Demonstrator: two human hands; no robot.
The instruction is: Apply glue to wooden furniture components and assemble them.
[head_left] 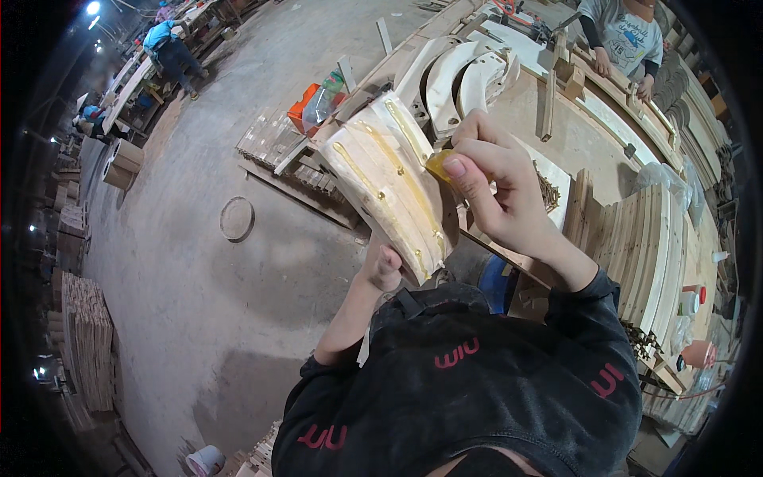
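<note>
In my left hand (387, 269) is a bundle of curved wooden pieces (381, 171), gripped from below at its near end and tilted up in front of me. Lines and drops of yellow glue run along its pale upper face. My right hand (505, 183) is closed around a small yellow glue applicator (439, 164), whose tip is at the bundle's right edge. Fingers cover most of the applicator, so its full shape is hidden.
Curved wooden parts (453, 79) lie on the workbench (588, 143) ahead. A stack of curved slats (644, 246) stands at the right. Across the bench a co-worker (624, 40) handles wood. An orange container (303, 109) sits left of the bench; a round lid-like disc (237, 219) lies on the floor.
</note>
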